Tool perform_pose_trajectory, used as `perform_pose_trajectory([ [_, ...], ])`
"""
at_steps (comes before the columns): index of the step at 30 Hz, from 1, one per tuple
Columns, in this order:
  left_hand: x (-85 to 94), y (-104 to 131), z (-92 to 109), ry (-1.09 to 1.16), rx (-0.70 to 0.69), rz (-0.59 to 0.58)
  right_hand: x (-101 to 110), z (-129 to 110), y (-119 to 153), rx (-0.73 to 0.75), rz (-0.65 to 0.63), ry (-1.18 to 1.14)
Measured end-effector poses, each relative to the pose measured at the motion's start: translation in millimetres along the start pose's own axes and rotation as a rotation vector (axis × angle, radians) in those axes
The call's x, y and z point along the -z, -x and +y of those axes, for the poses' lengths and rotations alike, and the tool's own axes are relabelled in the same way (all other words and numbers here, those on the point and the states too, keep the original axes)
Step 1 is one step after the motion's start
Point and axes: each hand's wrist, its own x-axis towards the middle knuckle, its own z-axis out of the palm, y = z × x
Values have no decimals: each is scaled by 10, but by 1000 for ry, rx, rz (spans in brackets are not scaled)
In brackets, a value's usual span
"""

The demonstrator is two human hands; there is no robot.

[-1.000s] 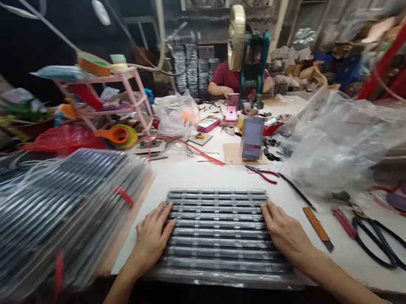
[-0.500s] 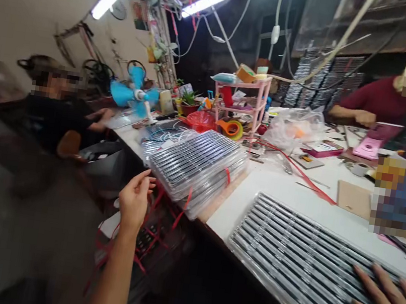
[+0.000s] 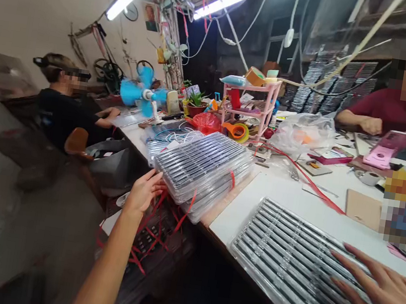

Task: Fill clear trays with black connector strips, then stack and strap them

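Note:
My left hand [image 3: 143,193] is at the near left corner of a stack. Its fingertips meet the edge of the top clear plastic tray [image 3: 201,164], which holds rows of slim dark and silver sticks. The fingers are partly apart and not wrapped round the tray; whether they press on it I cannot tell. Below it lie more such trays [image 3: 216,192], tied with red strap. My right hand [image 3: 383,296] is spread, fingers outstretched, over a similar filled tray [image 3: 286,256] on the table's front edge. Whether its fingers touch that tray is unclear.
Behind the stack stand a pink shelf [image 3: 268,108], an orange tape dispenser [image 3: 233,130] and a blue fan [image 3: 145,93]. A clear plastic bag [image 3: 298,128] lies farther right. One person [image 3: 67,111] sits at left, another [image 3: 395,112] across the table. Red straps [image 3: 155,216] hang below the table.
My left hand has moved to the corner of the top tray on the stack. My right hand has shifted up and left over the near tray. The view has turned slightly left.

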Motion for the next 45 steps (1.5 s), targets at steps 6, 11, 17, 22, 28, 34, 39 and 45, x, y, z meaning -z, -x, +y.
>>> perform_pose_trajectory([
  [6,17,-2,85,148,205,-68,115,-516,-683,175,-25,-34],
  [11,-114,-72,104,229,173,-48,63,-751,-949,196,-132,-147],
  [17,-95,-91,115,222,200,-128,-65,-999,-1347,150,-337,-380],
  [22,29,-109,134,230,245,-121,-334,-1224,-1872,94,-408,-594],
  [28,193,-105,82,299,275,-107,-533,-1347,-2204,94,-375,-677],
  [34,283,-85,-121,340,267,-78,-639,-1285,-2260,26,-360,-728],
  [39,199,-79,-246,342,252,-102,-690,-1279,-2265,21,-400,-742],
  [45,80,-33,-336,308,193,-111,-792,-1261,-2488,58,-204,-559],
])
